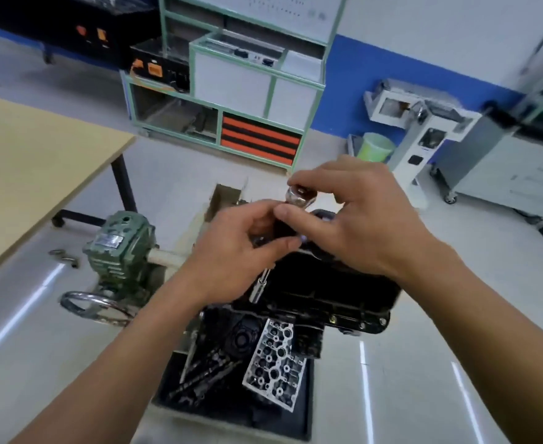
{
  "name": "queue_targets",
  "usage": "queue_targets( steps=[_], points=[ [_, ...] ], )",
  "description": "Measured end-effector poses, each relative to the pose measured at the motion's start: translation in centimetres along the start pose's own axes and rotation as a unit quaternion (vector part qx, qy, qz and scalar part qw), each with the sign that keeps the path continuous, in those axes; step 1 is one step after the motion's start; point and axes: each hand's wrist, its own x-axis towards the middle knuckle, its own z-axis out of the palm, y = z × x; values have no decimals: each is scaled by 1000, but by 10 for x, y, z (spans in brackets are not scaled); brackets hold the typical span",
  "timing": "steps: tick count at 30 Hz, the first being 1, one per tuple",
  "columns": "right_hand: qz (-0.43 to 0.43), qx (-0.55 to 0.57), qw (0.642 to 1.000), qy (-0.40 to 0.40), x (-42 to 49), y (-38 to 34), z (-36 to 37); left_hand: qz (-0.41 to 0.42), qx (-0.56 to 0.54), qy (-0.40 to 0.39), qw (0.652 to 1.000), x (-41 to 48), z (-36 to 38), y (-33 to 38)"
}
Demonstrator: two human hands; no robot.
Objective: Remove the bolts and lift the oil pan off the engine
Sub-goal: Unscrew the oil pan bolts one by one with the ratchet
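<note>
Now: bolt removal; oil pan [328,290] sits on the engine [244,338], below my hands.
Fingers: left hand [241,248] wraps the socket driver [259,288]; right hand [353,219] pinches its top.
Next: probably seat the socket on a flange bolt [361,325].

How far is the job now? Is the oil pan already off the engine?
Done: nothing I can confirm; no removed bolts are visible. In hand: the left hand and right hand both grip a socket driver, its tip near the oil pan's left edge. Left: several bolts sit in the near rim, and the pan rests on the engine, so lifting has not begun.
</note>
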Motion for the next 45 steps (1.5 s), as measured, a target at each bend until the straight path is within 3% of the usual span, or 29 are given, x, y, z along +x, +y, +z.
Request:
queue_targets(
  steps=[2, 6, 11, 21, 30, 37, 40, 43, 45],
  points=[
    [-19, -109, 994, -21, -23, 15, -27, -3, -5, -20, 1000, 1, 36, 5],
    [8, -147, 984, -96, -54, 25, -45, -11, 11, -39, 999, 6, 81, 0],
    [176, -80, 972, -134, -81, 37, -32, -14, 24, -37, 999, 8, 107, -17],
    [254, -68, 957, -123, -112, 46, -6, -27, -1, 1, 1000, -6, 147, -48],
    [221, -14, 968, -119, -129, 78, -1, -17, 84, 29, 996, -2, 167, -71],
    [247, 14, 957, -150, -125, 87, 1, 28, 128, 61, 990, -3, 178, -72],
    [219, -6, 946, -239, -115, 87, -8, 33, 148, 78, 985, -5, 180, -74],
    [130, -91, 920, -357, -102, 88, -28, 21, 159, 70, 985, -5, 178, -75],
    [83, -146, 908, -383, -96, 89, -38, -2, 162, 55, 985, -3, 175, -74]
  ],
)
